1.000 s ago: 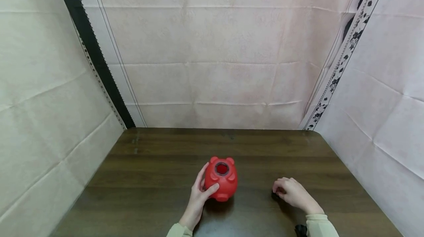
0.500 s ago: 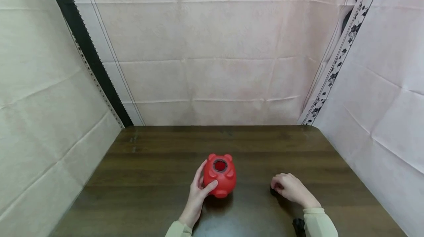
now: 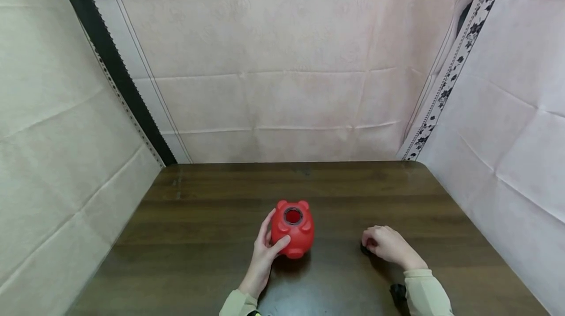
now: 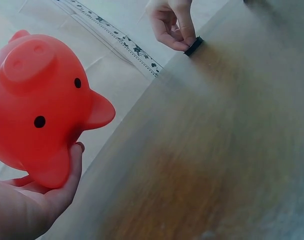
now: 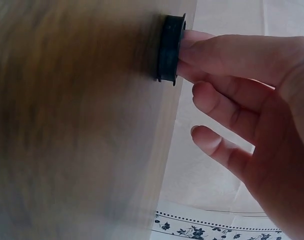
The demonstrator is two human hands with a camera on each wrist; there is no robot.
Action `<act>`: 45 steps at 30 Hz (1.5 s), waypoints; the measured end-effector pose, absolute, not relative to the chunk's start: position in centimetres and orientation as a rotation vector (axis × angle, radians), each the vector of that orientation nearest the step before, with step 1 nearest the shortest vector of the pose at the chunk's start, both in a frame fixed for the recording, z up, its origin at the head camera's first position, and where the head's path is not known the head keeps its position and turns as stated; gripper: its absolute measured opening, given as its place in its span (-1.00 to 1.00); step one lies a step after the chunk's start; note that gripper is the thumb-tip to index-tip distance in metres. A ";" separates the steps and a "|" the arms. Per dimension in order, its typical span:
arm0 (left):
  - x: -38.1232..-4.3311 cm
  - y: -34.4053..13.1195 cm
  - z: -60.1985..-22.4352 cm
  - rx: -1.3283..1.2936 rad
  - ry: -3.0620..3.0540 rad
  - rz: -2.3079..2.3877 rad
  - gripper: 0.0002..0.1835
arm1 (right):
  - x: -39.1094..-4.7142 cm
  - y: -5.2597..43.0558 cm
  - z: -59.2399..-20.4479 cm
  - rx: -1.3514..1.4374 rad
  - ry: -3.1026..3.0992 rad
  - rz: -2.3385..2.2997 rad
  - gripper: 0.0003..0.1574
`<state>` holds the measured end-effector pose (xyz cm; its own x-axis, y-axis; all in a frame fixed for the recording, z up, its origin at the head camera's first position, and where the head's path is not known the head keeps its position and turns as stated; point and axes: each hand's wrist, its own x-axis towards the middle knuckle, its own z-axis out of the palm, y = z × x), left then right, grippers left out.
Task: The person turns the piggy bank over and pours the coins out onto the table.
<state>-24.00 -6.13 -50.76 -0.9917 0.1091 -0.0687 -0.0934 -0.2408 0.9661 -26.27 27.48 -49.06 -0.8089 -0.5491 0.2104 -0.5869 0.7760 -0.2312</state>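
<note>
A red piggy bank [image 3: 302, 236] is held by my left hand [image 3: 262, 258], its thumb across the near side and its fingers around the left. In the head view, its underside with a round, dark-rimmed hole faces up; a shadow lies below it. The left wrist view shows the pig's snout, black eyes and ears. To the right, my right hand [image 3: 390, 246] pinches a round black stopper [image 5: 170, 49] between thumb and fingertips, low at the tabletop. Its other fingers are loosely bent. Whether the stopper touches the wood I cannot tell.
Both hands are over a dark wooden table [image 3: 212, 218]. Pale creased cloth [image 3: 282, 61] hangs behind it and along both sides. A black strap-like piece [image 3: 398, 292] shows at my right wrist.
The head view has tilted slightly, so everything sits a little higher or lower in the frame. My grip on the piggy bank and stopper looks the same.
</note>
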 end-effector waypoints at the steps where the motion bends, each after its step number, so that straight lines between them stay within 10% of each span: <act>1: -24.0 -6.1 -50.7 0.023 1.851 2.380 -0.20 | -26.3 27.5 -49.0 0.905 -2.843 0.436 -0.75; 45: -23.9 -6.7 -50.6 0.054 1.855 2.419 -0.20 | -27.8 22.4 -44.7 0.826 -2.617 0.749 -0.87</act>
<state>-23.85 -6.72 -50.55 -0.9951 0.0951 -0.0286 -0.0523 -0.2571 0.9650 -27.77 22.44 -44.75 -0.7912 -0.4456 0.4188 -0.5997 0.6995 -0.3886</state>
